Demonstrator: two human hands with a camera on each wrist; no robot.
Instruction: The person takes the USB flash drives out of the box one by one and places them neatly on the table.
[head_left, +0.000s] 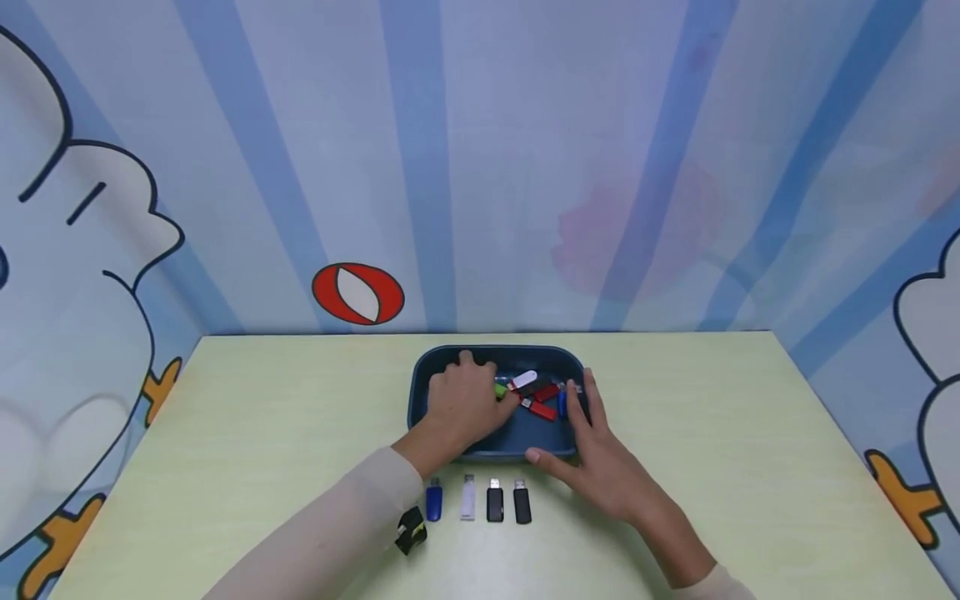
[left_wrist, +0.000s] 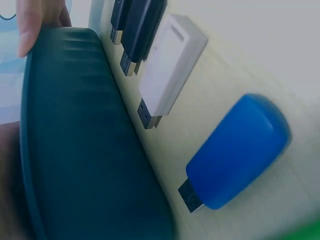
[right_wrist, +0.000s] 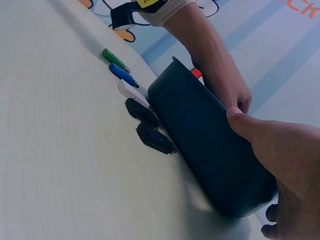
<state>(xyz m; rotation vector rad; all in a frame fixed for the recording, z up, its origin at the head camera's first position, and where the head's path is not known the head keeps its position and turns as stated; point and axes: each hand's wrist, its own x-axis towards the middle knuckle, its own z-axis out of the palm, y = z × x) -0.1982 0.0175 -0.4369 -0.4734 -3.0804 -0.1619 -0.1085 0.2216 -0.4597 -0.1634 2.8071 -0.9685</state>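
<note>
A dark blue plastic tray (head_left: 495, 455) holds several USB sticks, among them a white stick (head_left: 524, 379), a red stick (head_left: 542, 410) and a blue stick (head_left: 562, 403). Down in its left half is my left hand (head_left: 465, 400), knuckles up; its fingertips are hidden, so a hold cannot be seen. My right hand (head_left: 600, 467) holds the tray's front right corner. In the right wrist view its thumb (right_wrist: 245, 122) presses on the rim, with other fingers lower on the outside. A little green (head_left: 500, 390) shows beside the left hand.
In front of the tray lies a row of USB sticks: green (right_wrist: 112, 56), blue (head_left: 433, 503), white (head_left: 468, 500) and two black ones (head_left: 495, 504). The left forearm hides the green one from the head view. A patterned wall (head_left: 510, 167) stands behind the pale table (head_left: 300, 400).
</note>
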